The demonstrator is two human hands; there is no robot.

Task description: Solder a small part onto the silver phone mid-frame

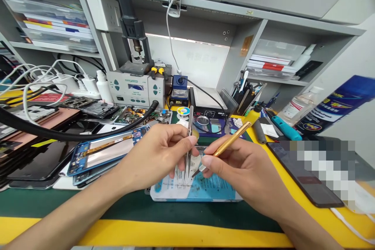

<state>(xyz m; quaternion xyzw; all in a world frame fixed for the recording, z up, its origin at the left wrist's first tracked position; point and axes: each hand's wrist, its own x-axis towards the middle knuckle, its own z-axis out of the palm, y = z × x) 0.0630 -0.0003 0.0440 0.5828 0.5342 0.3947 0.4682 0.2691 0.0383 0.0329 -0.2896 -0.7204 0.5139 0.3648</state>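
Note:
My left hand (pixel 159 154) is closed around a pair of metal tweezers (pixel 190 119), tips pointing down. My right hand (pixel 246 168) grips a craft knife (pixel 230 142) by its golden handle, and its dark blade points down and left towards the tweezers. Both tools are above a white and light-blue flat case (pixel 175 190) that lies on the green mat (pixel 125 207). A small yellowish round thing (pixel 196 136) shows by my left fingertips; whether I touch it cannot be told. My fingers hide part of the case's top.
Phones and blue-framed phone parts (pixel 102 152) are piled at the left. Behind stand a grey rework station (pixel 137 88), a solder spool (pixel 183 112) and a small hot plate (pixel 208 99). A black hose (pixel 73 136) arches across the left. A dark phone (pixel 304 175) and bottles stand right.

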